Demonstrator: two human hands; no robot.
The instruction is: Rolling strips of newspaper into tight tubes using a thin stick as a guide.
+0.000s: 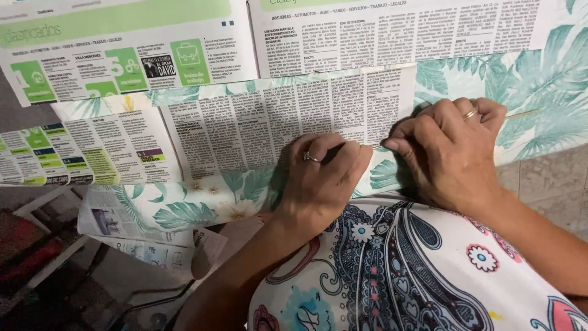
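Both hands press a thin, limp newspaper sheet (275, 122) flat on the leaf-print tabletop (539, 79); left hand (321, 181) and right hand (447, 150) pinch its lower edge, grip nearly closed; it looks light and easily torn.

No packages, signs or screens here, only printed newspaper sheets.

I see a white black-text sheet (275, 119) on the leaf-print cloth (527, 79); above and left of it a green-and-white sheet with square green boxes (116, 52), above right another white sheet (398, 30), left a strip with small coloured boxes (79, 153).
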